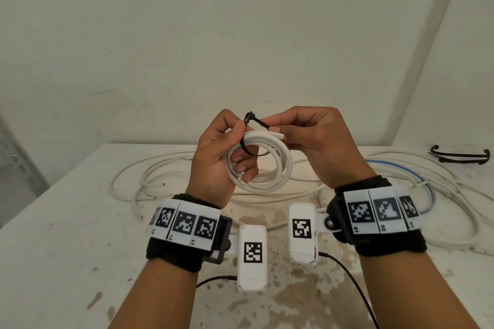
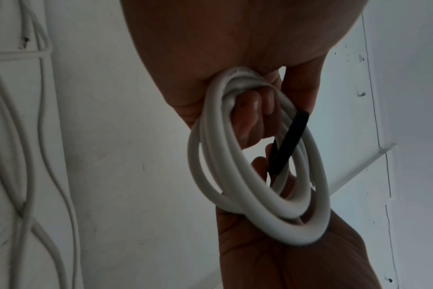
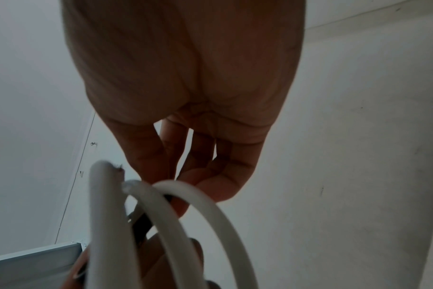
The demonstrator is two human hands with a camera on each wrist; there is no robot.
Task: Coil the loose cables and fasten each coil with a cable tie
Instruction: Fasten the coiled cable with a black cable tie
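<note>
A small coil of white cable hangs in the air above the table, held by my left hand, whose fingers curl through its rings. A black cable tie loops around the top of the coil. My right hand pinches the tie's tail beside the coil's cut ends. The left wrist view shows the white coil with the black tie crossing it. In the right wrist view the coil's cut ends stick up below my right fingers.
Loose white cables sprawl across the stained white table, with a blue-striped one on the right. Spare black cable ties lie at the far right. Walls stand close behind and to the right.
</note>
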